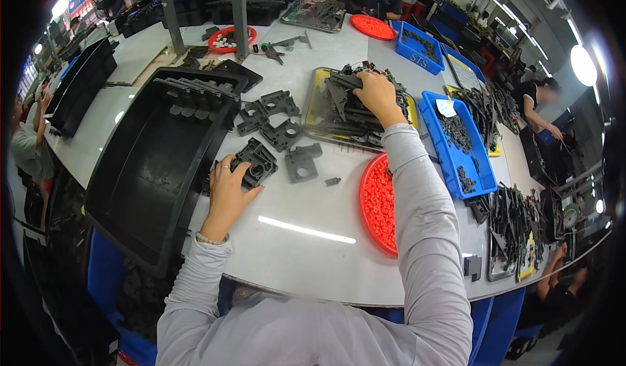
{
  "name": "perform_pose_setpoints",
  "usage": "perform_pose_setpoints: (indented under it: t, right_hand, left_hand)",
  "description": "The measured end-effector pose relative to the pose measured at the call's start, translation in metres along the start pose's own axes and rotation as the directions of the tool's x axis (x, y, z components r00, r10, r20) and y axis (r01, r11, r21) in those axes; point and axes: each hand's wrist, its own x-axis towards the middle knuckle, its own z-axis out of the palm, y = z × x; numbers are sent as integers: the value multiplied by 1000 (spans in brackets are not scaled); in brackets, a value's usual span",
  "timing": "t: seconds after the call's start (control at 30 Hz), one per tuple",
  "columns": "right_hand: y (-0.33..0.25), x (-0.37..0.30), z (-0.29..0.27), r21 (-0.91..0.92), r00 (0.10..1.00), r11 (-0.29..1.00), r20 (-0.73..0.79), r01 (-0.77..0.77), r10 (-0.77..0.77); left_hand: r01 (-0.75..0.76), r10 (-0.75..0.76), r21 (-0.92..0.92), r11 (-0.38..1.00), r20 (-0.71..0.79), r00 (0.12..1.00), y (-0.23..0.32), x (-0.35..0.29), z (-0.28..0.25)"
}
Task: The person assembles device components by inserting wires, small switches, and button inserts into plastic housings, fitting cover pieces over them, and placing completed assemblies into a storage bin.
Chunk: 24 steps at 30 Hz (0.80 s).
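My left hand [229, 189] grips the near left side of a black plastic housing [262, 165] with a round opening, its thumb and fingers closed on the edge. Several similar dark grey housings [282, 134] lie just beyond it, and a flat grey bracket [302, 165] with a round hole sits to its right. My right hand [378, 95] reaches into a clear-and-yellow tray [315, 115] piled with dark plastic parts [339, 99]. Its fingers are closed over a dark part at the top of the pile; the exact shape is hidden by the fingers.
A large black bin [153, 177] stands at left, with dark pieces along its far end. A round red tray [366, 203] of red pieces sits beside my right forearm. Blue trays [486, 180] of small dark parts line the right. A metal post [239, 20] rises at the back.
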Motion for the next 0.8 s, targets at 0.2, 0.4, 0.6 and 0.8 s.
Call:
perform_pose_setpoints:
  t: [0.2, 0.4, 0.6, 0.8]
  right_hand:
    - [23, 17, -11, 321, 988, 937, 121, -136, 102]
    - [37, 24, -15, 437, 998, 898, 16, -57, 55]
    - [63, 45, -50, 408, 893, 909, -375, -84, 251]
    - [86, 48, -94, 637, 712, 771, -546, 10, 442]
  left_hand:
    - [-32, 29, -51, 998, -48, 998, 1, 1, -2]
    - [-129, 122, -82, 988, -85, 989, 2, -9, -3]
    - [-169, 154, -132, 977, -114, 981, 18, -34, -8]
    - [-278, 297, -267, 923, 33, 954, 35, -64, -12]
